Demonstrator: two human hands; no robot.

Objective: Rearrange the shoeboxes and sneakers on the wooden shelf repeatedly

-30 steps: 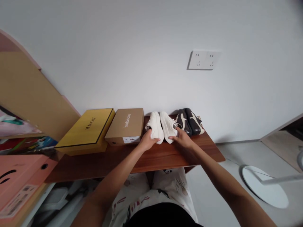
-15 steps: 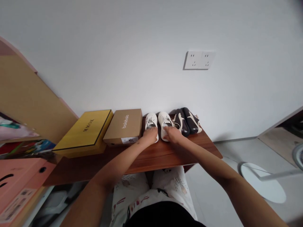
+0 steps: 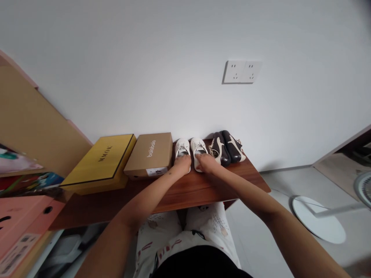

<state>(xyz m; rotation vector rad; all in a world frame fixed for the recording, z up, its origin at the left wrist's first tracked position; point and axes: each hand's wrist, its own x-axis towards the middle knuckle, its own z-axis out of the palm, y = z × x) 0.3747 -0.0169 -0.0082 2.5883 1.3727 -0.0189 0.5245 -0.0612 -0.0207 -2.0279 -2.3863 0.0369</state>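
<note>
The big pale wall (image 3: pixel 145 69) stands behind everything, and the long brown wooden surface (image 3: pixel 203 191) runs along the foot of it. The boxes and shoes sit in one row on the surface, near the wall, which leaves a strip of wood bare in front, perhaps so nothing gets knocked off.

The yellow box (image 3: pixel 101 156) is the widest thing in the row. It lies flat, so it looks steady. The brown box (image 3: pixel 146 154) lies flat right next to it.

At the other end, the dark shoes (image 3: pixel 232 148) are pressed side by side, maybe to save room.

The left white shoe (image 3: pixel 182 144) and the right white shoe (image 3: pixel 197 143) are in the middle, between the brown box and the dark shoes. They stand on their soles with a thin gap between them. Their toes point at the wall, so the heels face the person and are easy to reach.

The left hand (image 3: pixel 183 163) curls round the heel of the left white shoe. The right hand (image 3: pixel 205 162) pinches the heel of the right one. I cannot tell how tight they hold. One hand on each shoe probably helps keep the pair even.
</note>
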